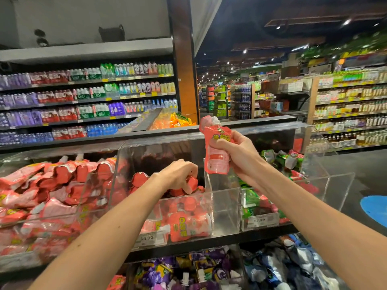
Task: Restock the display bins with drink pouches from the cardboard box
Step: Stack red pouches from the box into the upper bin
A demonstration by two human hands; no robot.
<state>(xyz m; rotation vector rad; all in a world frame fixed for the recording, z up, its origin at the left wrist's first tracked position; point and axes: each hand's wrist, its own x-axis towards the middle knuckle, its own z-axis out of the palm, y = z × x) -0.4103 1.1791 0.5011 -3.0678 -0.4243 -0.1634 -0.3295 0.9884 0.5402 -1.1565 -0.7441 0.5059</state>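
My right hand (238, 155) grips a pink drink pouch (215, 143) upright in the air, above the divider between the middle and right clear acrylic bins. My left hand (180, 174) reaches into the middle bin (226, 206) and curls its fingers round a red pouch (191, 184) lying on top of the pile there. More pink and red pouches fill the left bin (52, 197). The cardboard box is not in view.
The right acrylic bin (339, 185) holds green and red pouches (278, 160). A lower row of bins holds purple pouches (188, 268) and blue pouches (293, 266). Bottle shelves (83, 101) stand behind the display. An aisle floor with a blue sticker (374, 210) lies to the right.
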